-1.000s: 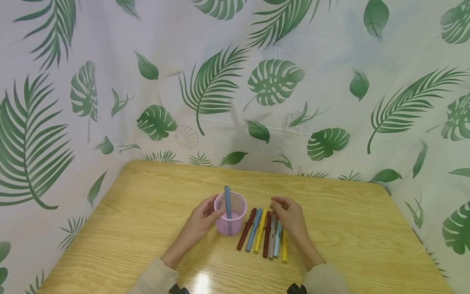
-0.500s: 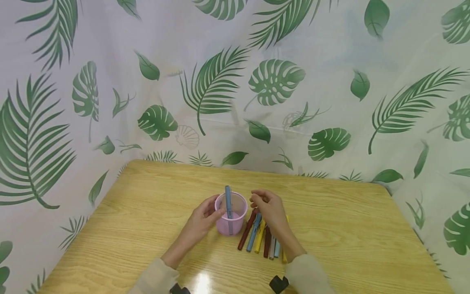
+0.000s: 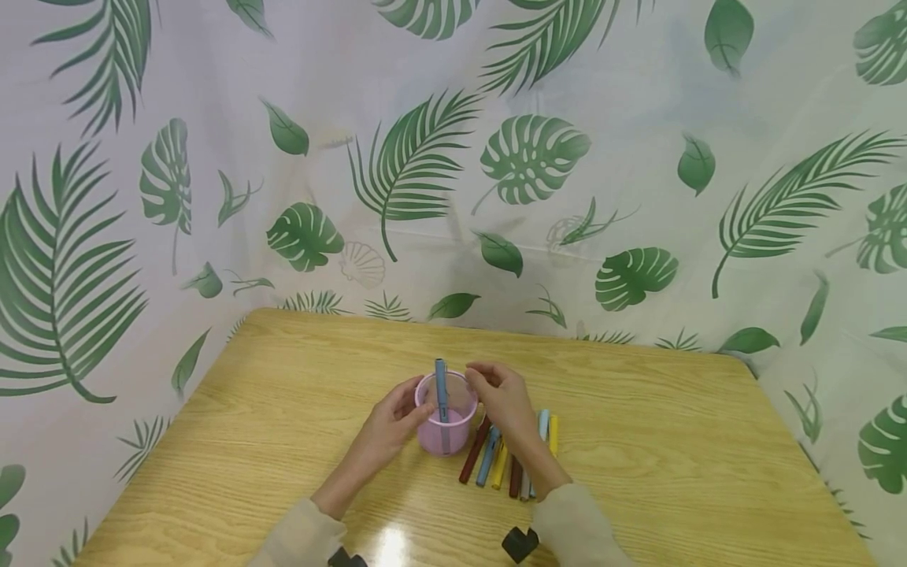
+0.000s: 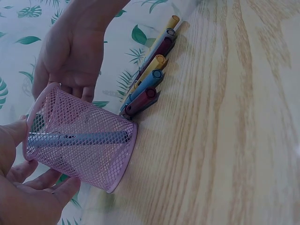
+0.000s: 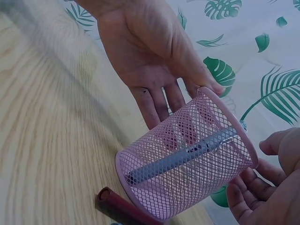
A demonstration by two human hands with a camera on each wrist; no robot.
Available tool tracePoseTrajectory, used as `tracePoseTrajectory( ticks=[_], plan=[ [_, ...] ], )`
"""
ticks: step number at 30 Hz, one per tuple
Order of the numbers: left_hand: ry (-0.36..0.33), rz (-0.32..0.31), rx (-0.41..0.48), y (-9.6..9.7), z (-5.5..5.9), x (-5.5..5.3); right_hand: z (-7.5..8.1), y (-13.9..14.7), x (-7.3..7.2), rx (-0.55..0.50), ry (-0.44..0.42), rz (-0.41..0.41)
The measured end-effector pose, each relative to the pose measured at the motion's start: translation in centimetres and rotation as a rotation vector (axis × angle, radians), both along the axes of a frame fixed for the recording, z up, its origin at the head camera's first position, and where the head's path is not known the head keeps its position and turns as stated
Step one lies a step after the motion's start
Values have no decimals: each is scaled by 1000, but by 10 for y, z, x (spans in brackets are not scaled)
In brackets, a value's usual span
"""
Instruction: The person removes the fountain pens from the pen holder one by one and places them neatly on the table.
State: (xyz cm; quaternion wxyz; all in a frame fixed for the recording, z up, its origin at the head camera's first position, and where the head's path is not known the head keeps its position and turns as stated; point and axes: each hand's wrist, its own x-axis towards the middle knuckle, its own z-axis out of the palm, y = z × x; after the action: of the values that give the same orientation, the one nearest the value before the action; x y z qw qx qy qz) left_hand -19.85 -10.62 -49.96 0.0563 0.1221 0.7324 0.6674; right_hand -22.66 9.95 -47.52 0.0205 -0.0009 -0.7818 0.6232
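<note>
A pink mesh pen cup (image 3: 431,441) stands upright on the table, with one grey-blue pen (image 3: 441,382) leaning inside and rising past the rim. My left hand (image 3: 386,425) grips the cup's left side, thumb at the rim. On the opposite side my right hand (image 3: 501,400) holds the cup by its rim, thumb at the edge and fingers behind the mesh (image 5: 187,164). Under my right wrist lies a row of capped pens, partly hidden: a dark red pen (image 3: 473,457) closest to the cup, then a blue pen (image 3: 486,461), a yellow pen (image 3: 499,466) and several more.
The wood-grain table (image 3: 283,378) runs back to a leaf-printed cloth (image 3: 425,299) that hangs behind and along both sides. At the right end of the row, a light blue pen (image 3: 543,425) and another yellow pen (image 3: 554,435) show beyond my forearm.
My right hand has moved left from over the right end of the pen row to the cup's right rim. The left hand and the cup have stayed in place.
</note>
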Motion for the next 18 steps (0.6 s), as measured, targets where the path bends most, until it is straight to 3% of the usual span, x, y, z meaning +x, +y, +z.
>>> tracePoseTrajectory(
  ticks=[18],
  plan=[
    [3,-18,-4,-1,2,2,-1,-26,-13,32,51,140]
  ],
)
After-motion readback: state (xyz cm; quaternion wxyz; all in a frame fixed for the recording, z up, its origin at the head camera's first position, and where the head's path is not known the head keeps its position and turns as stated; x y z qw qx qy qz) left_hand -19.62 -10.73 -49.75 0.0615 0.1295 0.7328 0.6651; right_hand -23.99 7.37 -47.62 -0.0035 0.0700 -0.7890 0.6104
